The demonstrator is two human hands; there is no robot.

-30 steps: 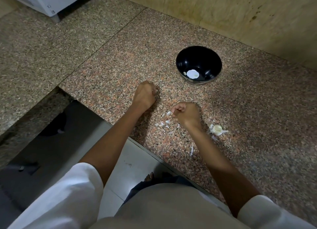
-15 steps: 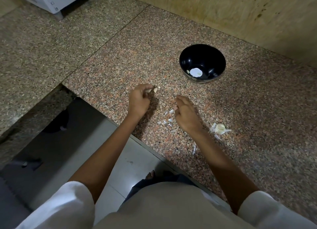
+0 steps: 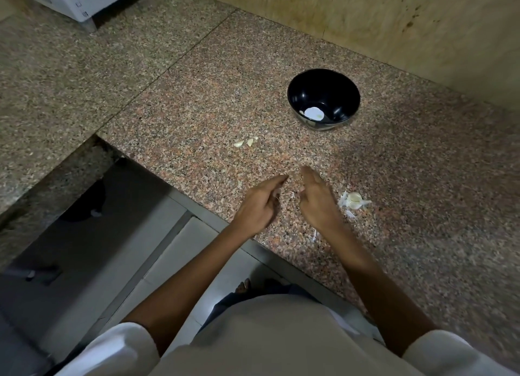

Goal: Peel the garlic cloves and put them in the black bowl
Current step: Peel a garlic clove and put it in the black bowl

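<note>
While the left hand (image 3: 259,205) and right hand (image 3: 318,199) were held out loose and empty, three cloves (image 3: 250,142) lay beyond them.
Both hands were over the near edge of the counter (image 3: 197,122), side by side with a narrow gap between them, fingers straight and pointing away, grasping nothing; whether they touched the stone could not be told. A scrap of peel (image 3: 314,236) lay by the right wrist. Just right of the right hand sat a part-broken bulb (image 3: 353,200) among white skins. Past the left fingertips, well apart from them, the cloves lay in a short row on the stone. Farther on, beyond the right hand, the bowl (image 3: 337,94) stood upright with a pale patch (image 3: 313,112) at its bottom; what that was could not be told. Behind it rose a wooden wall (image 3: 394,23).
</note>
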